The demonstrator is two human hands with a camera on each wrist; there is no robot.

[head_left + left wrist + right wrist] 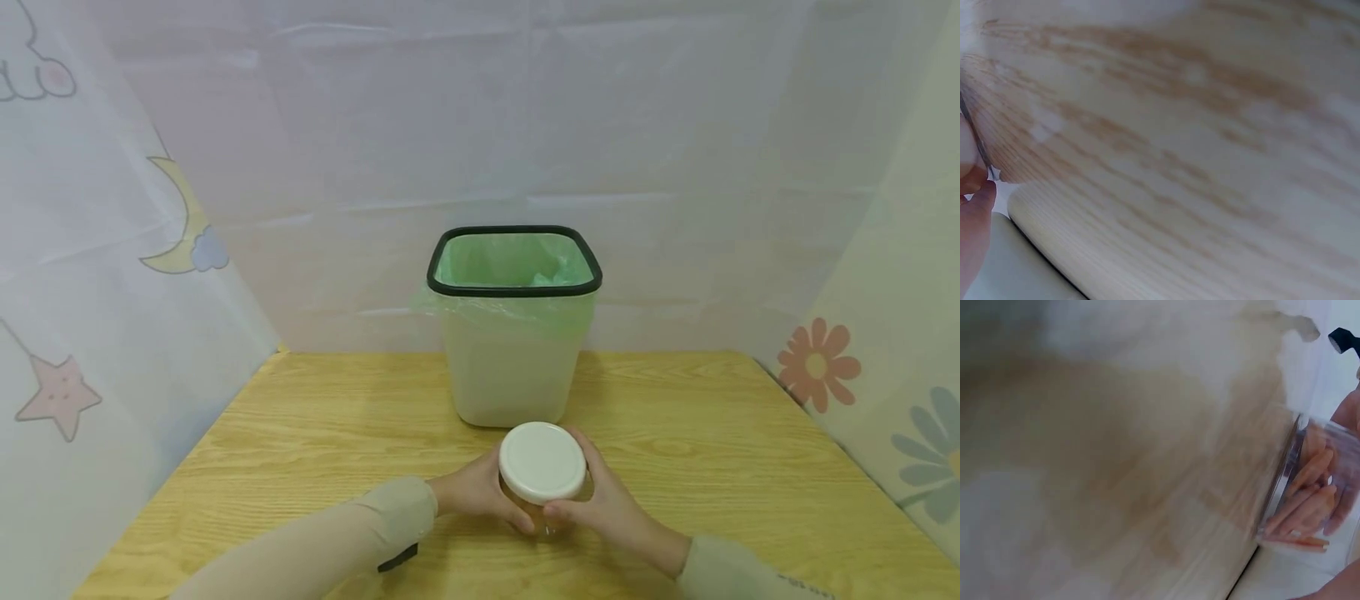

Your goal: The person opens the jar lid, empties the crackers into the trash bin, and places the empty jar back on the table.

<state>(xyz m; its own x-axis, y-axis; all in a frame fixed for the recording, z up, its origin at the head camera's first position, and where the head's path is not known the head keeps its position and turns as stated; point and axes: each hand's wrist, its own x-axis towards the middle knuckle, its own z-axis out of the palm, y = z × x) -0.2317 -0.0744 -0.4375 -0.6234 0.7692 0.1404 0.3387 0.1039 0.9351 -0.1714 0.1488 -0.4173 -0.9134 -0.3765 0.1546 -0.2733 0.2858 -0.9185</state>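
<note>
A clear jar (1310, 487) with a white lid (542, 461) stands on the wooden table between two hands. The left hand (480, 492) grips its left side, thumb across the front below the lid. From the other side the right hand (611, 508) holds the jar, with its thumb by the front lower edge of the lid and fingers along the right edge. Orange-pink elongated shapes show through the jar wall in the right wrist view; whether they are contents or fingers behind, I cannot tell. In the left wrist view only part of a hand (972, 231) shows at the left edge.
A pale bin (517, 367) with a black rim and a green bag liner stands just behind the jar. Wood-grain table (300, 442) spreads around it. Patterned cloth walls (360, 150) enclose the back and sides.
</note>
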